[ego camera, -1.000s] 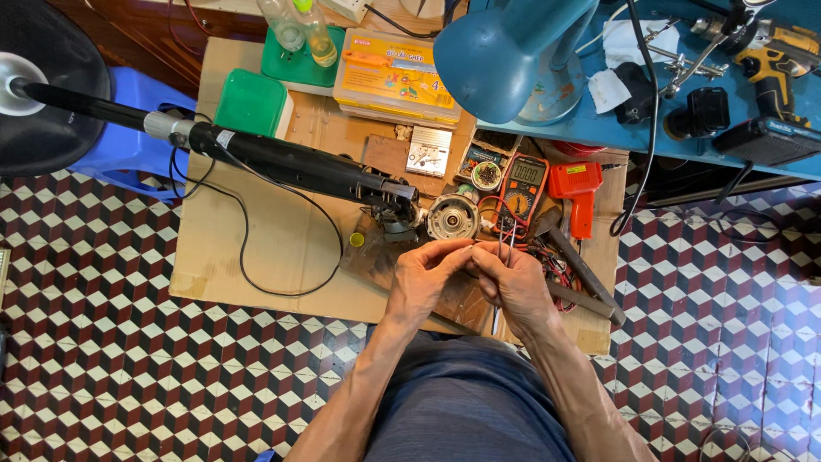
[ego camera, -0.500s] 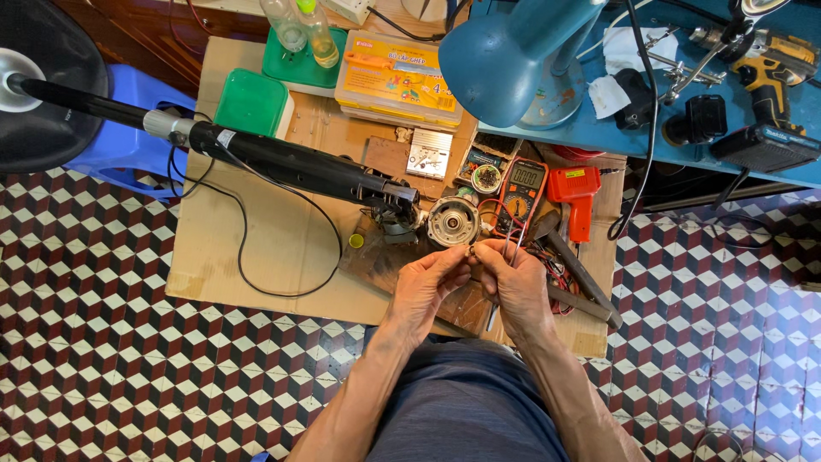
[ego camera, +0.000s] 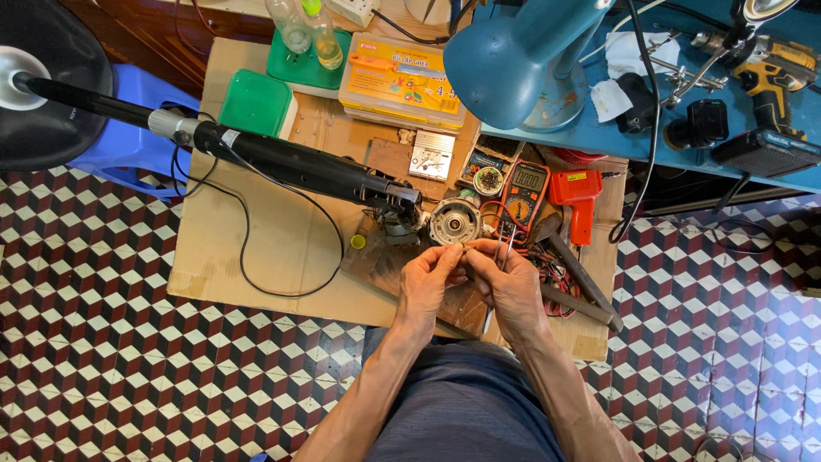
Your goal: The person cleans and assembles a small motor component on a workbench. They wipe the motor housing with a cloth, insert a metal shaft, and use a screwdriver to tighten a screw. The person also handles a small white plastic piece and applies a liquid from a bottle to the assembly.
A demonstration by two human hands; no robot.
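Head view: both hands meet just below the round motor (ego camera: 454, 221) on the cardboard sheet (ego camera: 256, 257). Left hand (ego camera: 428, 282) pinches thin wire ends (ego camera: 500, 248) at its fingertips; right hand (ego camera: 511, 287) pinches the same strands, which run up toward the motor. Risks, as judged: the fine strands could slip or snap if tugged, since the motor sits loose beside the black fan pole (ego camera: 291, 162). The orange multimeter (ego camera: 524, 190) and red soldering gun (ego camera: 577, 195) crowd the right side, so leads may snag.
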